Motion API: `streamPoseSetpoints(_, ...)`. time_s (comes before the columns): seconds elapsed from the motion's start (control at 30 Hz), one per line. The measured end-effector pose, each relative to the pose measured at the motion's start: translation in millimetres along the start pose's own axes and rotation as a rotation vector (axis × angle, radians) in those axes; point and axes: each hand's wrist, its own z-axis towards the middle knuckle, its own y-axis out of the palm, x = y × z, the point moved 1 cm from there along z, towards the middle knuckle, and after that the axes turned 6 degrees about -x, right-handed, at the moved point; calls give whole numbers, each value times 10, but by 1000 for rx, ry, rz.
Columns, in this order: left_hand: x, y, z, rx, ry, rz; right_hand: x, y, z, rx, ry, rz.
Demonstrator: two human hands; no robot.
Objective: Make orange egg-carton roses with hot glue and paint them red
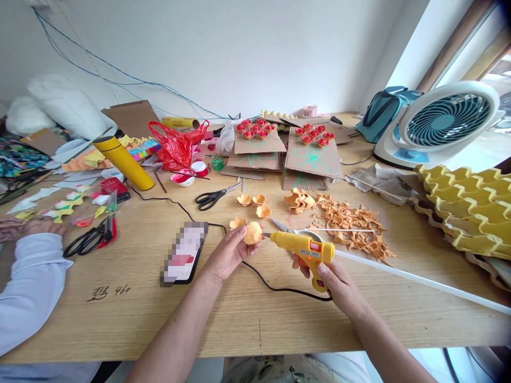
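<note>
My left hand (229,252) pinches an orange flower cup (253,233) in front of me. My right hand (333,279) is wrapped round the handle of a yellow glue gun (305,247), whose tip points left at the cup, touching or almost touching it. A long white glue stick (415,277) sticks out of the gun's back. Just behind my left hand lie more orange cups (263,211), one partly hidden by my fingers. Orange scraps (355,223) and a cut orange piece (298,200) lie beyond the gun, near silver scissors (285,227).
A phone (186,252) lies left of my left forearm; a black cord (275,288) runs below my hands. Black scissors (215,198), cardboard with red flowers (259,143) and a yellow bottle (125,164) stand farther back. Right are a fan (443,122) and yellow egg trays (471,207). Another person's sleeve (35,287) is left.
</note>
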Motion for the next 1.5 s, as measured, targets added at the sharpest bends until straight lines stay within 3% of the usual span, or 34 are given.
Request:
streamPoseSetpoints(0.37, -11, 18, 3, 9, 6, -8, 32, 31, -27, -21, 19, 103)
streamPoseSetpoints(1.07, -13, 23, 10, -33, -37, -31, 19, 38, -40, -8, 22, 7)
streamPoseSetpoints(1.5, -21, 27, 13, 7, -31, -74, 11, 41, -38, -8, 31, -5)
